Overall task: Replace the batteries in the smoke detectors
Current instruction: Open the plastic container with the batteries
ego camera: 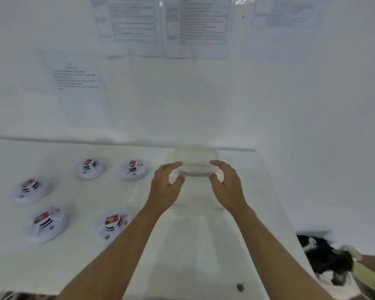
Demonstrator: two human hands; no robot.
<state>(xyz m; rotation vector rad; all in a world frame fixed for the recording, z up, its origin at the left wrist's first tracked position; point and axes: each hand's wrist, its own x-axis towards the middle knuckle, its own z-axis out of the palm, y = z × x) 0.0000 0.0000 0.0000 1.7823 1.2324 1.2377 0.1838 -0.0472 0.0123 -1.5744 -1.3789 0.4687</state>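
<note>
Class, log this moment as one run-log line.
left hand: cupped at clear container end | right hand: cupped at other end | grip: unclear | smoke detectors: five, untouched

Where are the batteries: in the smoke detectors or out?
In, it seems: all five smoke detectors show a red-labelled battery seated on top.

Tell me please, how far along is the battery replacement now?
Done: nothing clearly. Five smoke detectors lie on the table, each showing a red-and-white block, perhaps a battery; old or new I cannot tell. In hand: the left hand and right hand curve around the ends of a clear container; the blur hides whether they grip it. Left: probably all the swaps.
</note>
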